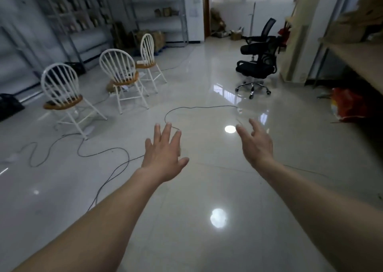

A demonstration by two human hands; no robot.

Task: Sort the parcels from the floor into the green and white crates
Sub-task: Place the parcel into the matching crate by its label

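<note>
Along the left wall stands a metal shelving rack (83, 16), its contents too blurred to name. In front of it, three white spindle-back chairs with wooden seats stand in a slanting row on the glossy tiled floor (207, 188): the nearest chair (60, 89), the middle chair (119, 68) and the farthest chair (147, 52). A thin dark cable (207, 106) winds over the tiles from the chairs toward the middle. The left hand (163, 153) reaches forward, back up, fingers spread wide and holding nothing. The right hand (257, 143), well apart from it, is also stretched out with fingers loose and parted, gripping nothing. Beyond them a black office chair (259, 64) stands on its castors. At the right edge runs a wooden counter (360, 58), with an orange-red bag (348, 105) on the floor beneath it. Where the parcels and crates lie cannot be told from this view.
</note>
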